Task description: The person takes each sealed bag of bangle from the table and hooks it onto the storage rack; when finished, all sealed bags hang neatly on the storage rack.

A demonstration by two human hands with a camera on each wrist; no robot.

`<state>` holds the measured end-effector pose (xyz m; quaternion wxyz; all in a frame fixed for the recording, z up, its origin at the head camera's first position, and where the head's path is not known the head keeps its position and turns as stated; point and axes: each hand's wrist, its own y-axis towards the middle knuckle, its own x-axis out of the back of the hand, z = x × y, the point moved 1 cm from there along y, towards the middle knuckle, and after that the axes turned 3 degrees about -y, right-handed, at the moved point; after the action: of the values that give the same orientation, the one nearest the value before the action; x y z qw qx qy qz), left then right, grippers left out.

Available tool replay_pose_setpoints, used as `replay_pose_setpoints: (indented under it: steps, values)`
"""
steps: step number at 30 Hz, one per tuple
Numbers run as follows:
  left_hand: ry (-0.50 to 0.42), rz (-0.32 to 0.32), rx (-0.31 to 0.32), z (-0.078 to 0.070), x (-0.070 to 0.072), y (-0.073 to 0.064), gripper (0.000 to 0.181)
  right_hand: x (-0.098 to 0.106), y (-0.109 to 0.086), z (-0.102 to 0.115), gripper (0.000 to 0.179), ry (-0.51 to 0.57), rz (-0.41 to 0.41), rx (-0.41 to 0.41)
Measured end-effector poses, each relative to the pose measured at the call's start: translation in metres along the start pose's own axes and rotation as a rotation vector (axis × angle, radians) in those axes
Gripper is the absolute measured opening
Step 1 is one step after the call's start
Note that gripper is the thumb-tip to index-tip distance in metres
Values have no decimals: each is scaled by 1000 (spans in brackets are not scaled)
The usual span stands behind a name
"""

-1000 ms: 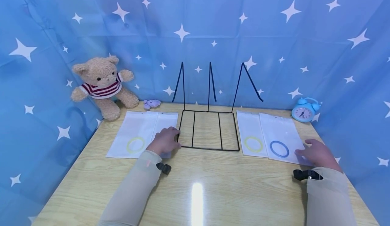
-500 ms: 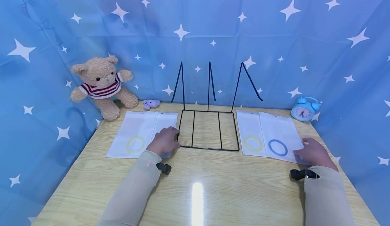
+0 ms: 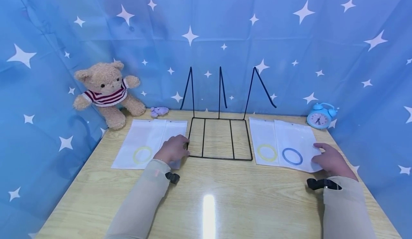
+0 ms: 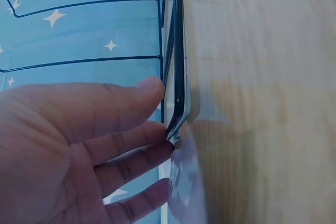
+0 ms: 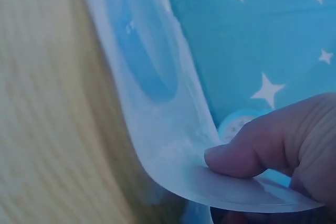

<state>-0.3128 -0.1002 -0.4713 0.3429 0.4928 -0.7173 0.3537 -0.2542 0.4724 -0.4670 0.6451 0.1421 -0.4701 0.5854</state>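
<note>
On the table stands a black wire rack (image 3: 218, 158), three bent prongs rising at its back. My left hand (image 3: 172, 150) touches the left front corner of its base; in the left wrist view the thumb and nearly straight fingers lie against the wire (image 4: 179, 51). My right hand (image 3: 333, 160) pinches the right edge of a whitish plastic bag (image 3: 297, 137) marked with a blue ring (image 3: 292, 156). In the right wrist view the thumb lies on top of the bag (image 5: 173, 145), whose edge is curved up off the table. The fingers beneath are mostly hidden.
Another bag with a yellow ring (image 3: 267, 152) lies partly under the blue-ringed one. Two more bags (image 3: 136, 138) lie left of the rack. Along the back are a teddy bear (image 3: 106, 85), a small purple toy (image 3: 159, 111) and a blue alarm clock (image 3: 318, 119). A starry curtain surrounds the table.
My right hand has moved slightly left, and the right edge of the blue-ringed bag has come up, with the ring shifting a little left. My left hand stays at the rack corner.
</note>
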Motion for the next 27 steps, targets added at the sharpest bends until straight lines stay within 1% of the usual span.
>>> replay_pose_setpoints:
  steps: [4,9,11,16,21,23,27]
  values:
    - [29,-9,3,-1,0,0,56,2,-4,2,73,27,34,36]
    - [40,-3,9,-2,-1,2,57,3,-8,5,68,50,43,49]
    - [44,-5,12,-2,-2,3,57,3,-8,7,67,53,19,51]
    - [64,-11,20,-2,-4,5,60,4,-10,12,66,56,-74,68]
    - [73,-17,25,-3,-4,5,61,5,-13,15,64,52,-149,140]
    - [72,-17,26,-4,-4,5,61,6,-16,17,64,76,-167,156]
    - [74,-14,28,-3,-4,4,62,7,-24,24,59,166,-181,155]
